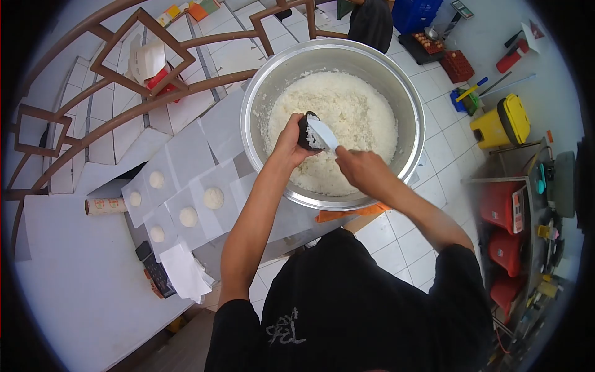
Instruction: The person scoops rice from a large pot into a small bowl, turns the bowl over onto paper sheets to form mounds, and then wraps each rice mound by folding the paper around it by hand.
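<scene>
A wide metal pot (250,130) holds a large mass of white cooked rice (359,111). Over the rice, my left hand (291,142) grips a small black bowl (304,131) with some rice in it. My right hand (365,170) is closed round the handle of a pale rice paddle (323,133), whose blade lies against the rice at the bowl's mouth. Left of the pot, several round white rice mounds (214,198) sit on translucent sheets of paper (232,214) on the table.
A patterned roll (105,206) and a stack of white paper (184,273) lie at the table's left end, near a black device (155,268). Brown railing (149,93) runs behind. On the right stand a yellow bin (502,124) and red containers (503,251). Another person's dark-clothed leg (370,25) shows beyond the pot.
</scene>
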Motion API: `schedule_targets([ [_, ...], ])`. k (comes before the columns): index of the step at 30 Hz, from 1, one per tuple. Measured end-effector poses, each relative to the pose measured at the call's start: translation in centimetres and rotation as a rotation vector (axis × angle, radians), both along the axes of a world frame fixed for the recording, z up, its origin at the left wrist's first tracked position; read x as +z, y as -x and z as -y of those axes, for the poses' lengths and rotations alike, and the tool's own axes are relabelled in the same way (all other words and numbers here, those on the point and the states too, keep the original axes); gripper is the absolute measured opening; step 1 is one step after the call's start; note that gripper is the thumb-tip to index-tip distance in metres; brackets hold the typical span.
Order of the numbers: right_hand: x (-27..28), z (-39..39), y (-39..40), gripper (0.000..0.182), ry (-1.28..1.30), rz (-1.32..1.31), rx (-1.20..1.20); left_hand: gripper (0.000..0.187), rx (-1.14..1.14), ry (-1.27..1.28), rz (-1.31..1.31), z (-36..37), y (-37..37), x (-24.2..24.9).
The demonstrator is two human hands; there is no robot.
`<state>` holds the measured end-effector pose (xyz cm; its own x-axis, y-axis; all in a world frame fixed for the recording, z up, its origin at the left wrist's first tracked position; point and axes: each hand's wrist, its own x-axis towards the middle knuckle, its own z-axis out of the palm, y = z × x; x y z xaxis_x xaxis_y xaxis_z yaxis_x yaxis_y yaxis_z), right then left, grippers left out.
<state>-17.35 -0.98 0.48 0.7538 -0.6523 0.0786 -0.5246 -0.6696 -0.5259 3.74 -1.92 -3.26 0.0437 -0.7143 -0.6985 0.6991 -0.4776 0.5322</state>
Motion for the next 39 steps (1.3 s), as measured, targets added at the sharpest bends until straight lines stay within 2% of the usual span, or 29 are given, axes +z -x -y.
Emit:
schedule_targets([
  [3,2.9,2.5,0.6,0.015,-0.205,0.082,-0.013,0.037,0.027,0.049,0.041,-0.3,-0.2,0.0],
  [4,2.7,2.5,0.2,0.015,-0.202,0.084,-0.008,0.039,0.088,0.141,0.024,-0.2,0.0,-0.1],
  [7,0.8,1.1,-1.3,0.013,0.043,0.093,0.06,0.044,0.18,0.288,0.017,0.0,0.8,0.0],
  [8,0.9,1.2,-0.9,0.013,0.044,0.093,0.053,0.049,0.222,0.351,0.031,0.2,1.0,0.2],
  [9,1.8,1.9,-0.5,0.014,0.054,0.06,0.085,0.056,0.133,0.25,0.014,-0.6,0.9,2.7],
  [10,2.5,2.6,-0.3,0.016,0.061,0.029,0.115,0.056,0.134,0.255,0.016,-0.7,0.6,3.7],
  [12,2.7,3.3,0.0,0.015,0.057,0.023,0.144,0.061,-0.169,0.172,0.136,-1.5,0.3,4.4],
  [14,3.2,3.9,0.5,0.015,0.072,0.022,0.174,0.059,-0.186,0.241,0.088,-1.3,-0.3,3.4],
  [16,3.8,4.3,1.1,0.014,0.074,0.133,0.208,0.056,-0.023,0.24,-0.118,-1.5,-0.1,3.0],
  [20,5.5,4.8,1.6,0.015,-0.043,0.184,0.154,0.054,0.038,0.2,-0.161,-1.0,-0.2,1.7],
  [22,6.4,5.9,1.6,0.018,-0.184,0.083,-0.089,0.052,0.034,0.111,-0.02,-0.8,0.1,2.7],
  [24,3.1,5.9,1.1,0.018,-0.153,0.105,-0.154,0.053,0.012,0.117,0.068,-0.2,0.4,2.4],
  [26,0.0,3.9,-0.4,0.017,-0.055,0.09,0.019,0.053,-0.002,0.138,0.16,0.8,0.9,2.0],
  [28,0.0,1.1,-1.1,0.021,-0.006,-0.036,0.037,0.052,0.164,0.06,0.147,1.0,1.6,0.9],
  [30,0.7,2.1,-0.1,0.02,0.027,0.037,0.031,0.05,0.178,0.126,0.079,0.8,1.0,-0.6],
  [32,2.1,3.2,0.6,0.018,-0.068,0.168,-0.005,0.048,0.185,0.178,0.014,0.1,0.8,-0.7],
  [33,3.6,3.3,0.7,0.017,-0.159,0.177,-0.137,0.046,0.211,0.217,-0.083,-0.2,0.7,0.2],
  [35,1.7,3.4,0.0,0.018,-0.175,0.184,-0.137,0.042,0.22,0.287,-0.207,-0.1,0.9,1.8],
  [36,0.6,3.3,-0.3,0.02,-0.189,0.19,-0.138,0.042,0.212,0.289,-0.211,0.4,1.5,2.1],
  [38,-0.2,0.7,-1.9,0.013,0.021,0.141,-0.125,0.04,0.334,0.197,-0.013,1.4,2.6,2.5],
  [39,0.2,0.0,-2.0,0.012,0.018,0.113,-0.129,0.04,0.333,0.198,-0.013,1.5,2.6,2.3],
])
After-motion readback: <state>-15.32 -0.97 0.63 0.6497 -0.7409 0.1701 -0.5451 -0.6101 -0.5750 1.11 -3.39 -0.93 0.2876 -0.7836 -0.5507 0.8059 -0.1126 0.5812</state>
